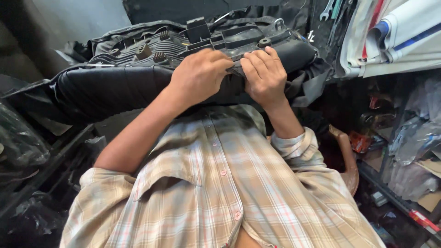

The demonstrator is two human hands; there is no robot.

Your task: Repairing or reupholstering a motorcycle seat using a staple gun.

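Note:
An upturned motorcycle seat [151, 50] rests against my body, its ribbed black plastic base facing up. A black leather-like cover [110, 89] wraps its near edge. My left hand [200, 76] grips that cover at the seat's rim, fingers curled over the edge. My right hand [265, 76] sits right beside it, fingers pinching the same cover edge against the plastic base. Both hands nearly touch each other. My plaid shirt fills the lower view.
Rolled white sheets with blue and red stripes [395, 36] lean at the upper right, with spanners [328, 9] hanging beside them. Shelves with plastic bags and small boxes [413, 151] stand at the right. Dark bags and clutter [23, 147] fill the left.

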